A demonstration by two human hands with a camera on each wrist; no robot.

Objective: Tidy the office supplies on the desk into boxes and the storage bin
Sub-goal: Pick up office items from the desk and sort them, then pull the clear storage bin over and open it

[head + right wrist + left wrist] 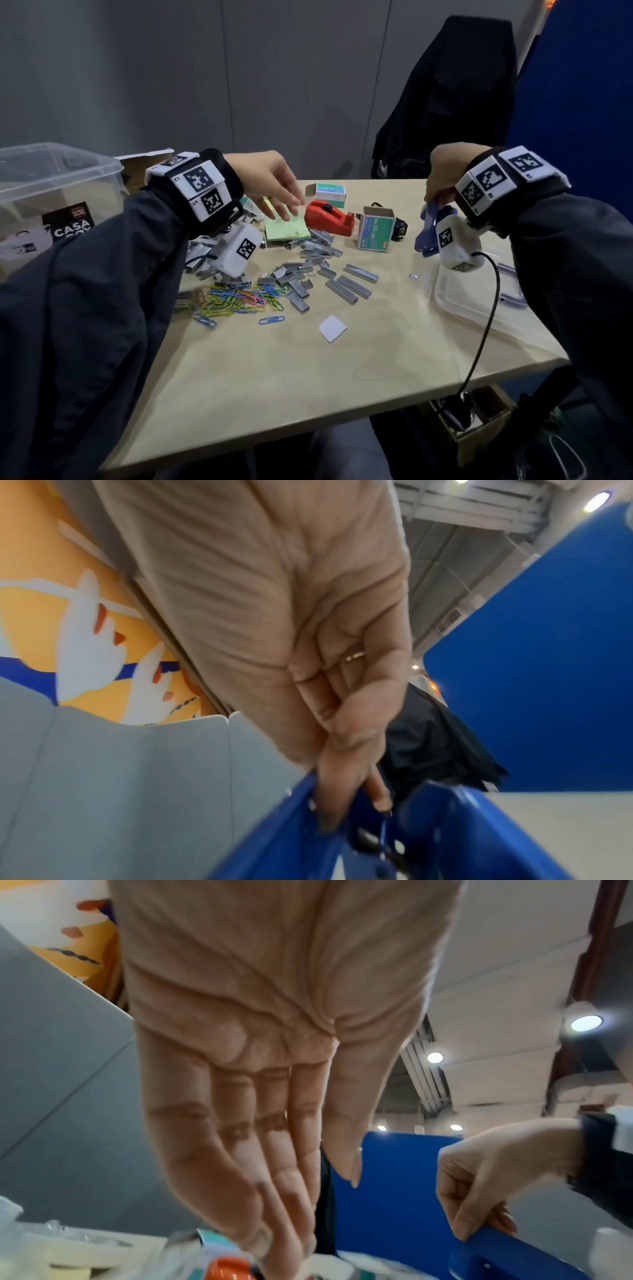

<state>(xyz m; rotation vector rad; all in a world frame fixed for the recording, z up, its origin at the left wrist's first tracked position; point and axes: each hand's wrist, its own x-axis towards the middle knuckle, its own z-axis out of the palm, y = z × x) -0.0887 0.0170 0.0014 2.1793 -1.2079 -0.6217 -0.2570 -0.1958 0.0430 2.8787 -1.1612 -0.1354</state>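
Landmark is the red tape dispenser (329,217) on the table (308,359). Nearest me: coloured paper clips (236,299), then loose staple strips (308,270) in front of it. My left hand (270,186) hovers just left of it over the green sticky notes (287,229), grip released, fingers straight. Right of it, my right hand (442,178) grips a blue stapler (430,228) above the table. Storage bin (51,192) sits far left.

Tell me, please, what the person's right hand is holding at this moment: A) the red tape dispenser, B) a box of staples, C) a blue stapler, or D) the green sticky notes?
C: the right hand grips a blue stapler above the desk, its fingers curled round the blue body in the right wrist view, while the tape dispenser, sticky notes and staple box lie on the desk.
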